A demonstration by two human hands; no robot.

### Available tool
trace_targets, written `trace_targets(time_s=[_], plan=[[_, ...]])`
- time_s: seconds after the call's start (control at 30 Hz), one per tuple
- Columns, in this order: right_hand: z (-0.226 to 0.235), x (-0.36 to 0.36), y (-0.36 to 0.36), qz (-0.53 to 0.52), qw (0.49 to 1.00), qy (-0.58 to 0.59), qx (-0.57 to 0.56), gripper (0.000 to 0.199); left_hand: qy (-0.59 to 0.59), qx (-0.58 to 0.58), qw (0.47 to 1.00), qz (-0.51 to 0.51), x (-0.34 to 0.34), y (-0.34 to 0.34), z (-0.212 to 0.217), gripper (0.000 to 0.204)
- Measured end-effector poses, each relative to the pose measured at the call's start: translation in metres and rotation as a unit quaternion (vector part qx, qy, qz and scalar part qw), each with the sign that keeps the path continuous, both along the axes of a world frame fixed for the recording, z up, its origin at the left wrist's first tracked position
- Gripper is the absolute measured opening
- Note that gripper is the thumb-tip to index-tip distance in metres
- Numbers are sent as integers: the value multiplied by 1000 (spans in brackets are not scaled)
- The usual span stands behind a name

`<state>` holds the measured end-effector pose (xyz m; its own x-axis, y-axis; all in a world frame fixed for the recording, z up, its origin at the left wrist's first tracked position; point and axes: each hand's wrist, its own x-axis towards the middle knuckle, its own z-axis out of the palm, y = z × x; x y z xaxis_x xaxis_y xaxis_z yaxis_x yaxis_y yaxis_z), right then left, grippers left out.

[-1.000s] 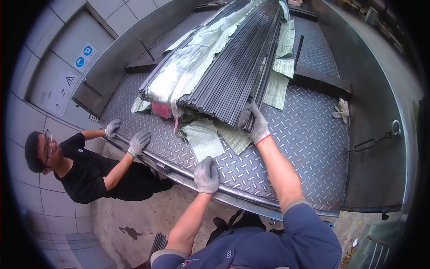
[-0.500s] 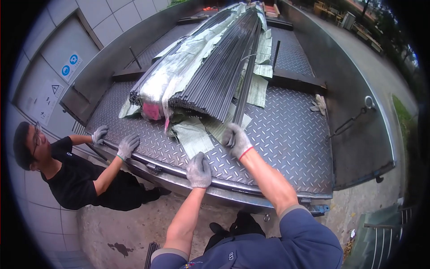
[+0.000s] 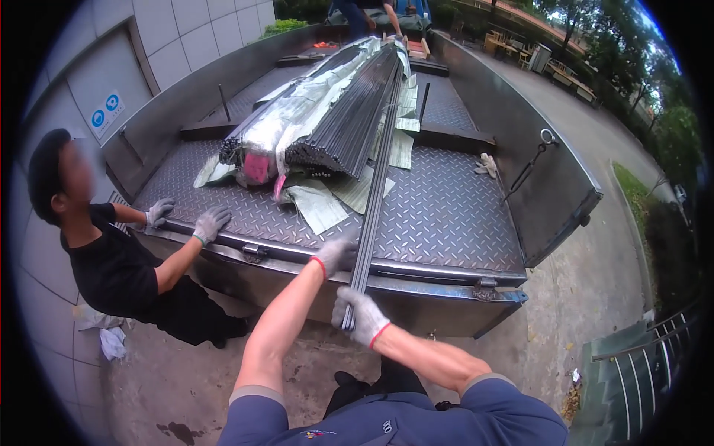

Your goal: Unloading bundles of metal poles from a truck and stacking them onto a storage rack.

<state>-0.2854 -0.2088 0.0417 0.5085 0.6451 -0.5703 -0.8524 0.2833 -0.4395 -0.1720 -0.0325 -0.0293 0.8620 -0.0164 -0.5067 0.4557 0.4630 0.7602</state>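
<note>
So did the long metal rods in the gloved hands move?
Yes. The metal rods slid off the bundle toward the person, their ends now past the truck bed's rear edge.

bundle of dark rods point(image 3: 335, 126) in torn silvery wrapping, lying lengthwise on the bed | truck bed point(image 3: 454, 215): checker-plate floor; side wall hinged open | co-worker in black shirt point(image 3: 111, 267), gloved hands on the bed's rear edge | glove point(image 3: 487, 165) lying near the bed's right wall
</note>
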Motion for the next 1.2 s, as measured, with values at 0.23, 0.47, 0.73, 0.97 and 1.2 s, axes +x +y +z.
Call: trace_targets(time_s=[0.23, 0.47, 0.73, 0.97, 1.2], plan=[[2, -87, -13, 33, 997, 53, -47, 20, 81, -44, 992, -84, -34, -51, 51, 31], [5, -83, -18, 96, 992, 72, -39, 19, 83, -25, 995, -54, -38, -54, 61, 18], [10, -108, -27, 59, 998, 11, -23, 25, 48, 35, 996, -65, -59, -66, 69, 16], [37, -172, -82, 442, 869, -219, 35, 48, 58, 113, 991, -48, -213, -80, 117, 18], [81, -126, -118, 56, 419, -892, -160, 74, 110, 52, 993, -6, -443, -100, 214, 18]])
